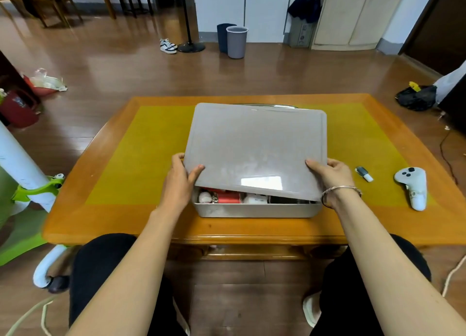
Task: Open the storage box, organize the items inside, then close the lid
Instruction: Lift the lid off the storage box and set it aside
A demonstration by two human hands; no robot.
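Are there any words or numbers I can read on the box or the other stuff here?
None can be read.
Red item in the storage box: any print is too blurred.
Lid, held by both hands: plain, no writing.
White controller: no readable marks.
Grey safe by the wall: keypad too small to read.

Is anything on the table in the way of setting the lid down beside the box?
Left of the box nothing visible blocks the lid, held by the left hand and right hand. To the right lie a small marker and a white controller.
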